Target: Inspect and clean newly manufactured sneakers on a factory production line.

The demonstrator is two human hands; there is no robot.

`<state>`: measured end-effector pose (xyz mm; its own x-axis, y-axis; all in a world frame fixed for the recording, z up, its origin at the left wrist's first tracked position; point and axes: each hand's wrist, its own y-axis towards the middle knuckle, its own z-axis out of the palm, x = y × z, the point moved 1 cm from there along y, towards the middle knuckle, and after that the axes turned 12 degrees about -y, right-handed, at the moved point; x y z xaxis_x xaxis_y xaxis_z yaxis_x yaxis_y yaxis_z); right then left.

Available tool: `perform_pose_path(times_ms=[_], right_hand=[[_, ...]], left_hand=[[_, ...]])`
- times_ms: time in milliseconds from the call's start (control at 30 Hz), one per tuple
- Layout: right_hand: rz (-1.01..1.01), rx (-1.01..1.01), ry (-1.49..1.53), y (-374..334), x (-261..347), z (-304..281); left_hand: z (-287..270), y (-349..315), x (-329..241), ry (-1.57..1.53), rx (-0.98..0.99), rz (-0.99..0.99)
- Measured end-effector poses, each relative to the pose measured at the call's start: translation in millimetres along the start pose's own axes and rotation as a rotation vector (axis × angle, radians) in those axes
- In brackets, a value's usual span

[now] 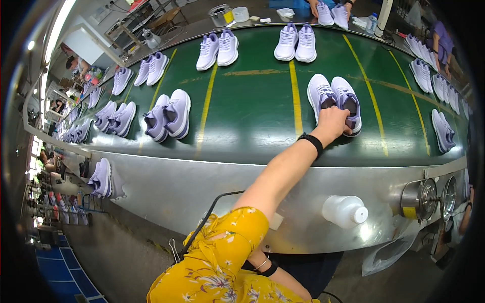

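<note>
My left hand (333, 122) reaches over the green conveyor belt (247, 111), closed on the heel ends of a pair of white and lavender sneakers. The left shoe (319, 91) and right shoe (344, 90) of this pair stand side by side on the belt, toes pointing away from me. My fingers are at their collars and partly hide the openings. My right hand (254, 256) is low near my body, mostly hidden behind my yellow sleeve; only a bit by the bracelet shows, and its fingers cannot be seen.
More sneaker pairs (178, 113) stand along the belt in two rows. On the near metal ledge (202, 187) are a white plastic bottle (346, 212), a metal pot (418, 199) and a lone shoe (102, 178). Across the belt, another person's hands (314, 7) hold shoes.
</note>
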<state>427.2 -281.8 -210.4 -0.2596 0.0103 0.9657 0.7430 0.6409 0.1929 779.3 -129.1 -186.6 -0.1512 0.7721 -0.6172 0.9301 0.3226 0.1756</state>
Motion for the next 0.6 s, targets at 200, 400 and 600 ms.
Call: perform_pose_path(times_ms=[200, 400, 600], right_hand=[[0.047, -0.036, -0.115, 3.9, 3.7, -4.7], [0.007, -0.079, -0.168, 3.1, 4.6, -5.2], [0.006, -0.124, -0.232, 0.3, -1.7, -5.0]], left_hand=[[-112.4, -77.5, 12.3, -0.070, 0.202, -0.240], [-228.3, -230.6, 44.7, -0.038, 0.227, -0.332], [-261.1, -373.6, 28.6, 0.038, 0.139, -0.340]])
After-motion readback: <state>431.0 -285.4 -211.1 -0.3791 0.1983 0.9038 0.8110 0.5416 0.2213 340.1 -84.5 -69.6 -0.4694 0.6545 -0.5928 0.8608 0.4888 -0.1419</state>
